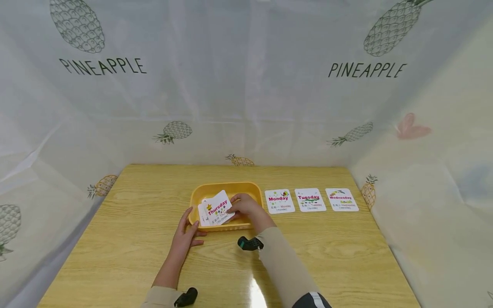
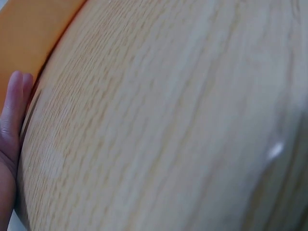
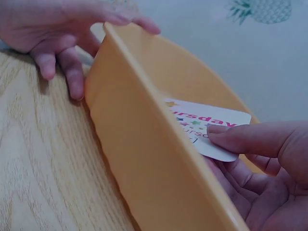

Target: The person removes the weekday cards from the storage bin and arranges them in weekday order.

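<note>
Our right hand point(image 1: 246, 208) pinches the Thursday card point(image 1: 219, 208) by its right edge, thumb on top, fingers point(image 3: 250, 192) beneath, lifted over the yellow tray point(image 1: 227, 187). The card's long axis tilts up to the right, with more cards under it. Our left hand point(image 1: 187, 233), fingers straight, steadies the tray's near left corner on the desk point(image 1: 135, 239). To the right lie Monday point(image 1: 279, 201), Tuesday point(image 1: 310, 200) and Wednesday point(image 1: 341, 199).
</note>
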`<state>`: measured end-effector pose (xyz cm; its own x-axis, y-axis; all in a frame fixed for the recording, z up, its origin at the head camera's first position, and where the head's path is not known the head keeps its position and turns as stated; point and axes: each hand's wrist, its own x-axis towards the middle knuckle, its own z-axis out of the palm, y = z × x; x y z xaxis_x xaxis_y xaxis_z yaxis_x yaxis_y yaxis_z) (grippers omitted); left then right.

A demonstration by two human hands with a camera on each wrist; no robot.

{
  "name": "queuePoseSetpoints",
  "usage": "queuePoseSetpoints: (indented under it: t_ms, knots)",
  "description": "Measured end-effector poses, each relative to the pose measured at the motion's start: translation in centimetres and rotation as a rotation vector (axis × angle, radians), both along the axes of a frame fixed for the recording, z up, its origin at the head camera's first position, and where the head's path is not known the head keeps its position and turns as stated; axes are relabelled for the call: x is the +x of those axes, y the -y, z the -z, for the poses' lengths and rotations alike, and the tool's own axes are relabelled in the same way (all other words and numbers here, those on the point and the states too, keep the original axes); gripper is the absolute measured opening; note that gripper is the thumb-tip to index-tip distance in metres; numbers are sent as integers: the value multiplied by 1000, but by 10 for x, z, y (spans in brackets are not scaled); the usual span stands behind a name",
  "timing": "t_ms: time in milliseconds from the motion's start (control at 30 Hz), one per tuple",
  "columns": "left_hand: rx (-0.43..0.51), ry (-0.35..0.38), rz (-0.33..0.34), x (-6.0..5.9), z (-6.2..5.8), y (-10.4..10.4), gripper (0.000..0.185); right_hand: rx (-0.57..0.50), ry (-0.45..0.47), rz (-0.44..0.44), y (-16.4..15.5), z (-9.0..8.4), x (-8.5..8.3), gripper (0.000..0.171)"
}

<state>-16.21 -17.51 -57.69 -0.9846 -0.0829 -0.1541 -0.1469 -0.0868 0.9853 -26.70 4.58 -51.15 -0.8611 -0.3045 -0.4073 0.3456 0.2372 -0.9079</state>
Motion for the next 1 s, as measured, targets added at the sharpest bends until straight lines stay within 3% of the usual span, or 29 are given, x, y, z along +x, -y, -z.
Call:
queuePoseSetpoints:
  t_ms: [367, 633, 767, 1000]
  knots:
    - [-18, 18, 21, 2, -6, 0, 61, -202, -8, 43, -14, -8, 10, 33]
    - [-10, 23, 17, 0, -5, 0, 59, -232, -149, 242, -26, -11, 21, 40]
    - [-15, 2, 16, -1, -3, 0, 59, -265, -174, 334, -32, -12, 27, 43]
    - [-7, 11, 23, 0, -4, 0, 60, -311, -176, 385, -44, -9, 40, 36]
